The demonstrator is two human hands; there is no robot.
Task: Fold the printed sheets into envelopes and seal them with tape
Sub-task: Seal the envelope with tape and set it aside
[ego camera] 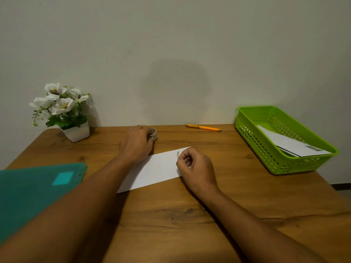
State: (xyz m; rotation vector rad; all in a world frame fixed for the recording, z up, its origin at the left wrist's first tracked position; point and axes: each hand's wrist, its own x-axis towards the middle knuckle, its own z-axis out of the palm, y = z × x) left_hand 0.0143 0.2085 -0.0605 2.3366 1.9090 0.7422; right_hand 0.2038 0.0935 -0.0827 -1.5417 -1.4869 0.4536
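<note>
The folded white paper sheet (155, 168) lies flat at the middle of the brown wooden bench (171, 221). The right hand (196, 168) rests on its right end with fingers (187, 158) curled tight; a thin strip stands at their tips, and I cannot tell whether they pinch it. The left hand (135, 144) reaches past the sheet's far edge and grips the small grey roll of tape (153, 134). Bare bench lies in front of the sheet. A teal plastic folder (28, 198) lies at left and a green perforated plastic basket (284, 165) at right. The sheet's long axis runs from near-left to far-right.
</note>
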